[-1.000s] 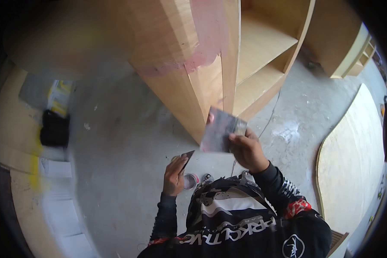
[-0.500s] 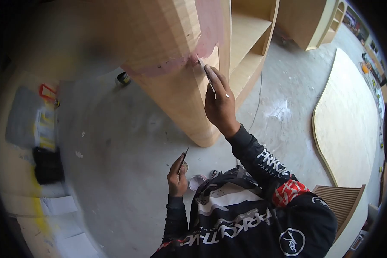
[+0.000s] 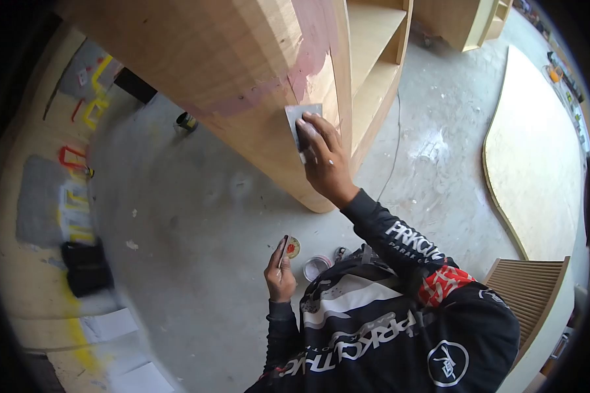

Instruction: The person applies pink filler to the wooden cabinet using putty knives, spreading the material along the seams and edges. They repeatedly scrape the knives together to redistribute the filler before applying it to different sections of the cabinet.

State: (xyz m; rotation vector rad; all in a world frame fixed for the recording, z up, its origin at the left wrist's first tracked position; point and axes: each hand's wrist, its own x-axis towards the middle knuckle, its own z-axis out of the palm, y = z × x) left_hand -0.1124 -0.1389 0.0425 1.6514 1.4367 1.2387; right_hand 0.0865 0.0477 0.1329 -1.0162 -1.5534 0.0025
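My right hand (image 3: pixel 324 157) is wrapped round a flat metal putty scraper (image 3: pixel 303 114), its blade against or just over the wooden cabinet (image 3: pixel 242 52). Pink filler (image 3: pixel 262 97) runs in a band across the curved panel and up along its corner, just above the blade. Lower down, my left hand (image 3: pixel 280 278) grips a thin flat scraper (image 3: pixel 282 250), seen nearly edge-on. Beside its fingers shows a round tin or lid (image 3: pixel 294 247) with a red mark. An open tub (image 3: pixel 316 267) of pale pinkish paste stands on the floor close by.
Cabinet shelves (image 3: pixel 372 39) face right. A large wavy-edged wooden board (image 3: pixel 537 150) lies right, with a slatted panel (image 3: pixel 528 285) nearer me. A cable (image 3: pixel 394 150) crosses the grey floor. A dark can (image 3: pixel 187 122) stands left; another cabinet (image 3: pixel 449 23) is behind.
My right hand has moved slightly down and left, turning the scraper so its blade face shows. The left hand has shifted a little down and right in view, its scraper still held.
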